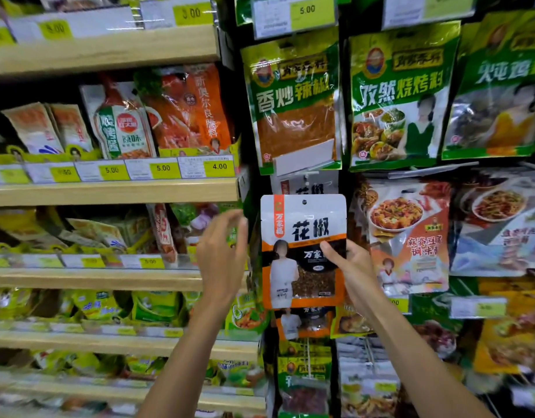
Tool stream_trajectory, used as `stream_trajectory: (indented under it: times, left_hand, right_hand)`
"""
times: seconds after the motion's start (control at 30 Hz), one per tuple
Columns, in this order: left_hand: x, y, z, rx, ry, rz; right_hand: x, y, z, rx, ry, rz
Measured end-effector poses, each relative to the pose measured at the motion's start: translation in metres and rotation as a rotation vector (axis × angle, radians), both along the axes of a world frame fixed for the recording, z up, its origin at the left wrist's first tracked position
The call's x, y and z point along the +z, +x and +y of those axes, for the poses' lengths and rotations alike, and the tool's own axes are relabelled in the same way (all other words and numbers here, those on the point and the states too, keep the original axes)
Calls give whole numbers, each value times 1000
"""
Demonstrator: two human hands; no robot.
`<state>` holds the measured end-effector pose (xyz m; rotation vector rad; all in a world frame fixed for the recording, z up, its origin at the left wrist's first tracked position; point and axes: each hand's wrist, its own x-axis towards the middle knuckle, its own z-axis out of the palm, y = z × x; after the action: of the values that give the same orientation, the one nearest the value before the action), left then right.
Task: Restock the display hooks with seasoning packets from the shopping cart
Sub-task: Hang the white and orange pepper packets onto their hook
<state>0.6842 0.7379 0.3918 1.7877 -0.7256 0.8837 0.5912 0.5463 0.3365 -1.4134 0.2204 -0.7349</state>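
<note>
My right hand [352, 268] grips a white and orange seasoning packet [299, 233] by its right edge, thumb across the front. The packet is upright in front of the display hook column, its hang hole near the top. Just above and behind it hangs a matching packet [308, 184] on a hook, partly hidden. My left hand [222, 251] is raised to the left of the held packet, fingers loosely bent, holding nothing and not touching it. The shopping cart is out of view.
Green seasoning bags [293, 104] hang on hooks above, with more packets [408, 236] to the right and below. On the left, wooden shelves [109, 193] with price tags hold sauce and seasoning packs.
</note>
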Motion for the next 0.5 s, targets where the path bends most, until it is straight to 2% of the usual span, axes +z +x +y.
stream_trajectory:
  times: [0.07, 0.13, 0.27, 0.5]
  left_hand:
    - [17, 15, 3, 223, 10, -375]
    - [30, 32, 2, 318, 105, -527]
    - [27, 59, 0, 369, 304, -603]
    - [21, 75, 0, 347, 285, -665]
  right_hand:
    - [3, -1, -5, -25, -17, -8]
    - [8, 0, -8, -42, -24, -13]
    - [18, 7, -13, -50, -34, -2]
    - [27, 19, -17, -96, -23, 33]
